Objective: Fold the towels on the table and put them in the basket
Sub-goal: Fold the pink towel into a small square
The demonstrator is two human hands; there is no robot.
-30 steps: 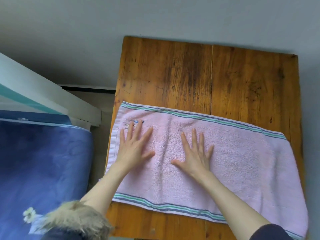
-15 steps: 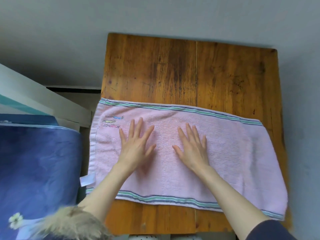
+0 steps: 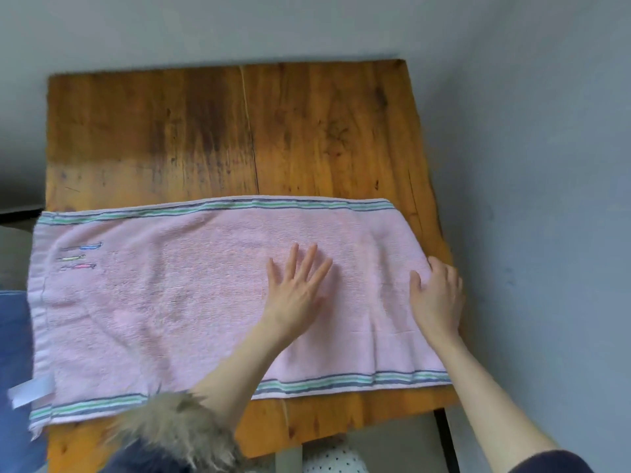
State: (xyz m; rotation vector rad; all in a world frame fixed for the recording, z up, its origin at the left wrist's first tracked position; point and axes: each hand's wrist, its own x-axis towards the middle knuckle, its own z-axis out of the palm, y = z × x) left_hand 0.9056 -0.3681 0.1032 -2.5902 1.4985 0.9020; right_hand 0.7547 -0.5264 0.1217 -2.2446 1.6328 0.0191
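Towel point(image 3: 191, 302), pink with striped borders, spread flat along the near half of the worktop point(image 3: 218, 131), its left end hanging past the edge at 9 o'clock. Both hands shifted rightward since half a second ago: left hand point(image 3: 295, 288) now pressing flat with straight fingers at the middle-right, right hand point(image 3: 438, 295) gone to the short end at 3 o'clock, fingers curling over that edge, grip itself hidden. Probably smoothing finished and first fold about to start; no basket in view.

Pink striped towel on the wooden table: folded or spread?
Spread: the pink striped towel lies flat in one layer on the wooden table, both striped edges showing.
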